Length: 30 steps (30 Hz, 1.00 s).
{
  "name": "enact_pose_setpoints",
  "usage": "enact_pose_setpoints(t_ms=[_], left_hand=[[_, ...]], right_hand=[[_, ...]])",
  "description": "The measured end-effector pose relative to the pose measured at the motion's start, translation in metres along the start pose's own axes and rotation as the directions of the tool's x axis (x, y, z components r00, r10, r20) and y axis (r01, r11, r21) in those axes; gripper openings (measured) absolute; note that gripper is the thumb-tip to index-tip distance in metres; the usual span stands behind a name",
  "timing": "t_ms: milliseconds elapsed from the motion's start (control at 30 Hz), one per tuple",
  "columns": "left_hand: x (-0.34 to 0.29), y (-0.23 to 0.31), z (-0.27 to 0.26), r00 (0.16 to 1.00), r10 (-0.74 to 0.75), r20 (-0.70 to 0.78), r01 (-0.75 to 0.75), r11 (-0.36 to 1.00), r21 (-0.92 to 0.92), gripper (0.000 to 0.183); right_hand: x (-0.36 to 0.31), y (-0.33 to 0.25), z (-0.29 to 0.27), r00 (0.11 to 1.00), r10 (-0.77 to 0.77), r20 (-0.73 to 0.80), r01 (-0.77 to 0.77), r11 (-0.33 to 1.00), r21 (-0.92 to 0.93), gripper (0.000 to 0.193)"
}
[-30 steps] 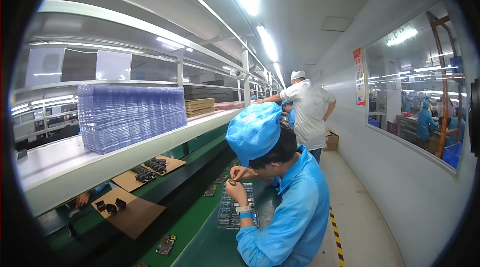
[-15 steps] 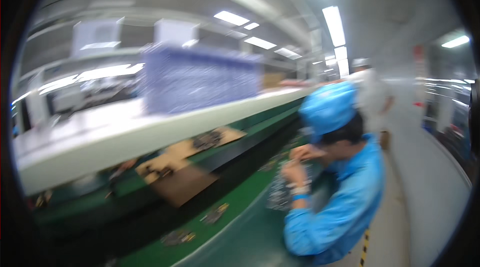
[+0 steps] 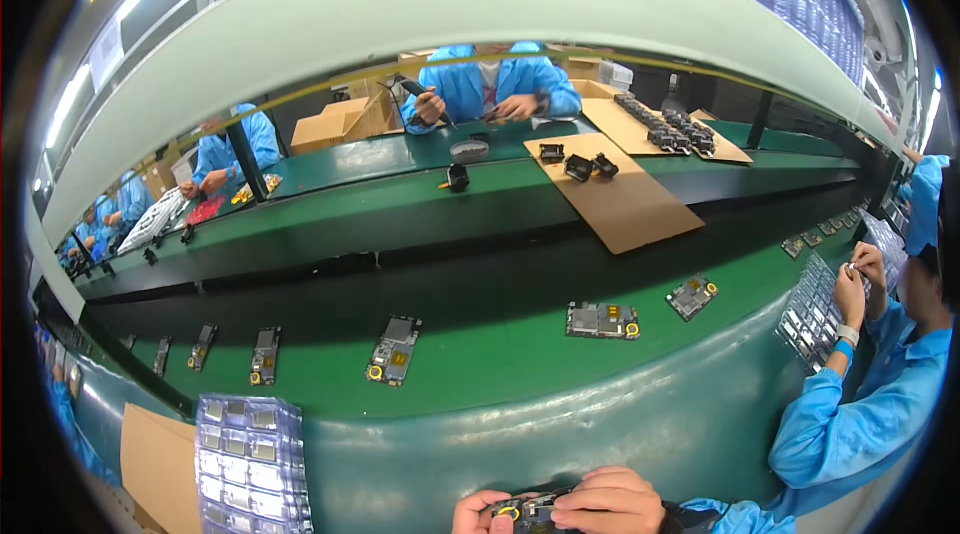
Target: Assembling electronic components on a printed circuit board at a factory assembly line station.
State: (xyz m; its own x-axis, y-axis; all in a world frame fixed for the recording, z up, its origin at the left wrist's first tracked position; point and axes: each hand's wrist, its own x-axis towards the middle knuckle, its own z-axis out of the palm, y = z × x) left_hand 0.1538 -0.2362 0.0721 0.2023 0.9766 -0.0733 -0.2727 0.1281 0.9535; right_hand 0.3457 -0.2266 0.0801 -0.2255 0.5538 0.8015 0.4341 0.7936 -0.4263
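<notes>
At the bottom edge of the head view, my left hand (image 3: 478,513) grips the left end of a dark circuit board (image 3: 541,511) that has a round yellow part on it. Bent over the board's right end are the fingers of my right hand (image 3: 612,501), closed on it and covering much of it. Both hands are over the green worktop (image 3: 420,454). To their left lies a clear plastic blister tray (image 3: 250,464) with several small metal parts in its pockets. Beyond the worktop, a similar circuit board (image 3: 394,349) rests on the green belt (image 3: 480,364).
More boards (image 3: 602,320) lie spaced along the belt. A cardboard sheet (image 3: 620,196) with black parts overhangs the middle ledge. A cardboard box (image 3: 155,464) stands at lower left. On the right, a co-worker (image 3: 865,404) in blue works beside another tray; others sit opposite, under a white shelf (image 3: 400,4).
The view has swung from the right side and the shelf down to the bench. My hands and the circuit board in them have come into sight.
</notes>
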Motion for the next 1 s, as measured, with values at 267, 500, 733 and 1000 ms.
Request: enact_pose_setpoints(t_ms=[267, 500, 733, 1000], left_hand=[[0.0, 0.005, -0.01, 0.999, 0.035, 0.036, -0.037, 0.997, 0.069, 0.023], [0.0, 0.01, -0.017, 0.998, 0.054, 0.045, -0.057, 0.996, 0.073, 0.023], [0.0, 0.007, -0.028, 0.996, 0.061, 0.063, -0.063, 0.998, 0.031, 0.023], [0.0, 0.005, -0.038, 0.998, 0.054, -0.036, -0.052, 0.998, 0.033, 0.02]], right_hand=[[-0.001, -0.001, 0.012, 0.999, 0.054, 0.003, -0.054, 0.999, -0.01, 0.026], [-0.002, -0.003, 0.022, 0.999, 0.046, -0.012, -0.046, 0.999, -0.012, 0.025], [0.005, -0.01, 0.027, 0.999, 0.034, -0.012, -0.035, 0.998, -0.043, 0.026], [0.007, -0.013, 0.046, 1.0, -0.001, 0.016, 0.002, 0.998, -0.064, 0.024]])
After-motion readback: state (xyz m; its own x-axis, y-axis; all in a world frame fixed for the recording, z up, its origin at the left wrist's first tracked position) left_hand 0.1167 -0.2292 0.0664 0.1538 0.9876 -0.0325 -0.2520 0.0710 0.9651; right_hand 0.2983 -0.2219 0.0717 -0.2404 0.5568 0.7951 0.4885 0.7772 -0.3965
